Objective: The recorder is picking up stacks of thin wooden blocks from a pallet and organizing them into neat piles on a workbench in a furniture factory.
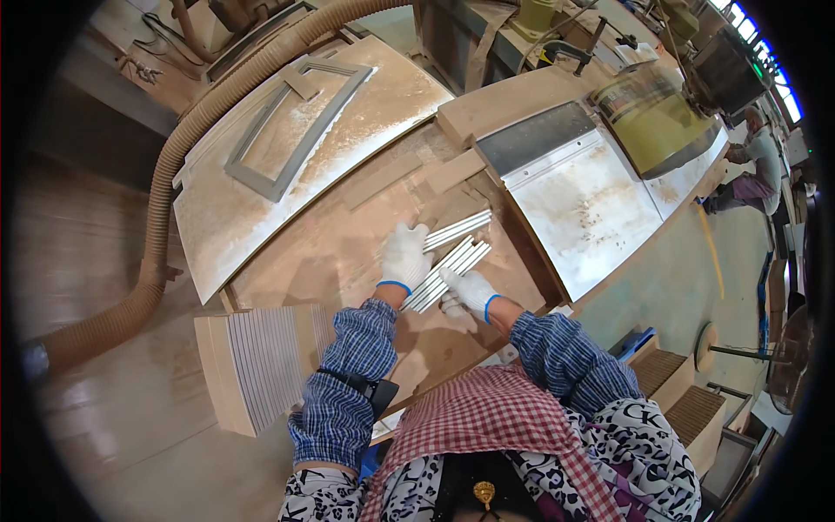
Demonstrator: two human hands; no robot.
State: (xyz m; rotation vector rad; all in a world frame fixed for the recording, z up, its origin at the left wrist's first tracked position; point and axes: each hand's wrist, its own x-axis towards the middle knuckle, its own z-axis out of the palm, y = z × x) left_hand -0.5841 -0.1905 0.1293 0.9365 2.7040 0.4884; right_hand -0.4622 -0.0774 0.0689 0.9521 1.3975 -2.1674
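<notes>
Several long, thin white strips lie in two bundles over the wooden bench top. My left hand [404, 257], in a white knitted glove with a blue cuff, is closed on the near end of the upper bundle of strips [461, 229]. Below it, a larger bundle of strips [454, 268] slants from lower left to upper right. My right hand [470, 292], gloved alike, grips this bundle from its right side, thumb on top and fingers partly underneath. The lower bundle's left end reaches beside my left wrist.
Flat wooden pieces [383, 181] lie beyond my hands. At left stand a stack of boards [270, 361] and a ribbed hose [161, 200]. A grey frame [254, 181] rests on a dusty metal table [391, 78]. A yellow-green machine [652, 117] stands at right; a person [757, 165] sits farther off.
</notes>
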